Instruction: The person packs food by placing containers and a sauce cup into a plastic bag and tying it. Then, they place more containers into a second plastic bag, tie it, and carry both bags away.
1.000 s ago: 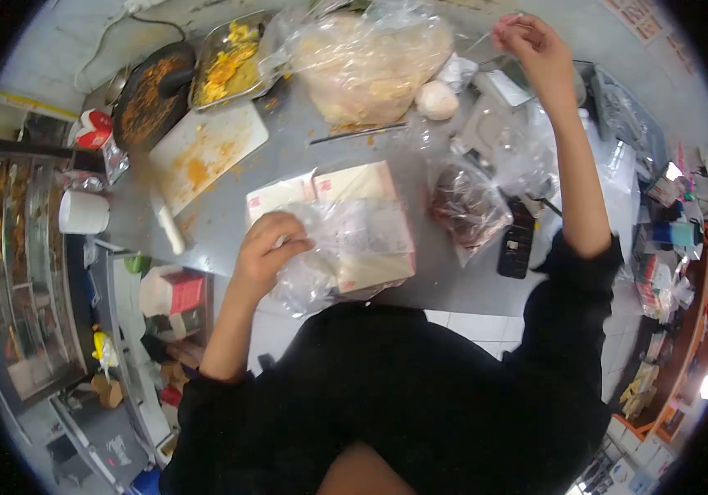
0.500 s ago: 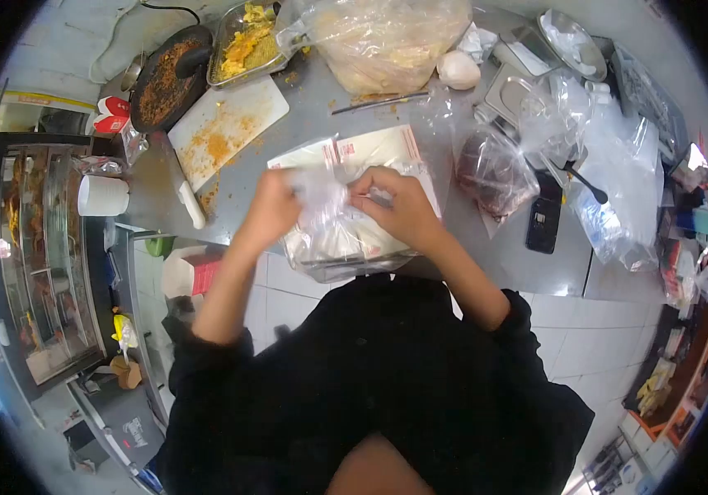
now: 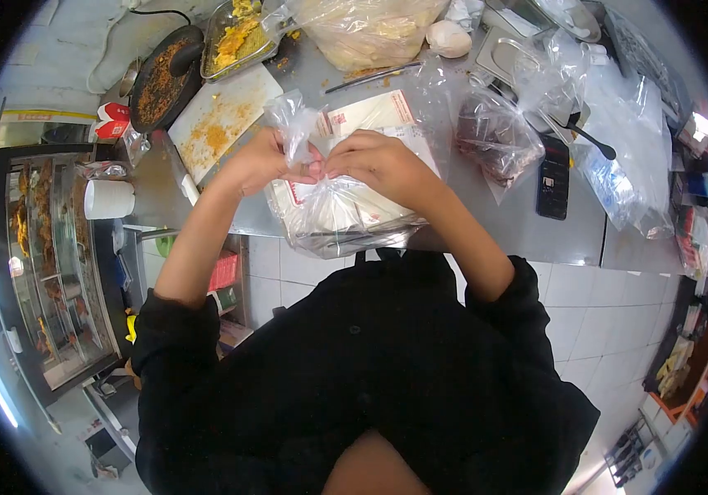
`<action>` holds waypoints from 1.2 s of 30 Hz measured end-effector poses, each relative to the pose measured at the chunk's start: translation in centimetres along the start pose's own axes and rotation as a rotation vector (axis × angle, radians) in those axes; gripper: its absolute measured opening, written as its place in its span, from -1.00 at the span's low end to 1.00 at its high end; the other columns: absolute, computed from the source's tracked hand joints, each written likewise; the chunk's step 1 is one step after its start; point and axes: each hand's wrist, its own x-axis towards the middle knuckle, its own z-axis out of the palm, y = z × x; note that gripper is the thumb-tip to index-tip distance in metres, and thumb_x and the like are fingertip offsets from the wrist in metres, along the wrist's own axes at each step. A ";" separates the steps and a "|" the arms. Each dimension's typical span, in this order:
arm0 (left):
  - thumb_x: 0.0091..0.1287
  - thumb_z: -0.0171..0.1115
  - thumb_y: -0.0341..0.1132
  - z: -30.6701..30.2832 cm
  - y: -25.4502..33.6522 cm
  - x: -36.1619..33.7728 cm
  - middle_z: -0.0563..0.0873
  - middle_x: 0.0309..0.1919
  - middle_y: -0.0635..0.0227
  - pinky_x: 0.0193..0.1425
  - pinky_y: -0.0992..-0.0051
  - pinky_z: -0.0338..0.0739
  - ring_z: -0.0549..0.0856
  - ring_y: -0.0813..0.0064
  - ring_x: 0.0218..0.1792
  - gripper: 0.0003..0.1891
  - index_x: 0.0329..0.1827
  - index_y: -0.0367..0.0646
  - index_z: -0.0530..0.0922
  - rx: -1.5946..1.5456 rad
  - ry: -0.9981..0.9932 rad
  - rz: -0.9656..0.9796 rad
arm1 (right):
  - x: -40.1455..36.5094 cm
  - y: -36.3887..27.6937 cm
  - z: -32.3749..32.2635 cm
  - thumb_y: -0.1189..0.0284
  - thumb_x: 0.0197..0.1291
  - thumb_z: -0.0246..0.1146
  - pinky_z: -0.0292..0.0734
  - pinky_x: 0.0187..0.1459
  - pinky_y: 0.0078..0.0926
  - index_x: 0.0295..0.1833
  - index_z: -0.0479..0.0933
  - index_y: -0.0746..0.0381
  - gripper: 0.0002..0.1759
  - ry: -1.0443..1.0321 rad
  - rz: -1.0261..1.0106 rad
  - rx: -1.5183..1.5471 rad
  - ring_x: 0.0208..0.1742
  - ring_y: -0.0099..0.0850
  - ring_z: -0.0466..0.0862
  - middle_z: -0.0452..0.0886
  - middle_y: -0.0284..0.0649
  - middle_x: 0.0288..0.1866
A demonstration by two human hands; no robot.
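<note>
A clear plastic bag (image 3: 333, 216) lies on the metal counter at the front edge, holding flat white paper packets (image 3: 374, 111) with red print. My left hand (image 3: 259, 161) is closed around the gathered neck of the bag, whose loose end sticks up past the thumb. Right beside it, my right hand (image 3: 383, 169) pinches the twisted plastic, fingertips almost touching the left ones. Whether there is a knot between the fingers cannot be made out.
A chopping board (image 3: 242, 95) with orange crumbs and a knife (image 3: 186, 186) lie left. Behind stand a mortar (image 3: 152, 103), a wire basket (image 3: 246, 49) and a large filled bag (image 3: 370, 33). Rightward are a tied bag of dark contents (image 3: 494, 136), a phone (image 3: 553, 183) and plastic bags (image 3: 634, 165).
My hands have come together at the bag's neck, and the loose plastic end now stands upright by my left hand. The camera view has shifted slightly.
</note>
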 end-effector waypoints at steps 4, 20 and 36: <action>0.02 0.42 -0.50 0.3 -0.1 0.2 0.70 -0.30 0.24 -0.17 0.42 0.70 0.72 0.40 -0.27 -0.77 -0.25 -0.35 0.61 0.099 0.071 -0.058 | 0.5 0.6 -0.8 0.56 0.09 0.19 0.47 -0.04 -0.45 -0.16 0.59 0.25 -0.82 -0.226 0.161 0.003 -0.12 -0.32 0.58 0.59 -0.25 -0.12; 0.03 0.34 -0.64 1.8 -0.9 -0.1 0.69 -0.28 0.17 -0.21 0.43 0.72 0.71 0.40 -0.28 -0.77 -0.21 -0.39 0.60 -0.095 0.142 0.024 | 0.1 0.7 0.0 0.48 0.15 0.16 0.46 -0.09 -0.36 -0.23 0.58 0.26 -0.87 -0.240 -0.033 0.077 -0.16 -0.24 0.58 0.57 -0.16 -0.22; 0.04 0.38 -0.58 3.1 -3.8 -0.5 0.72 -0.37 0.25 -0.42 0.65 0.62 0.69 0.60 -0.41 -0.79 -0.22 -0.31 0.64 -0.050 0.343 0.279 | 3.2 -1.2 -2.6 0.56 0.11 0.28 0.48 -0.28 -0.52 -0.21 0.11 0.22 -0.59 -0.499 0.354 0.246 -0.37 -0.46 0.56 0.56 -0.20 -0.38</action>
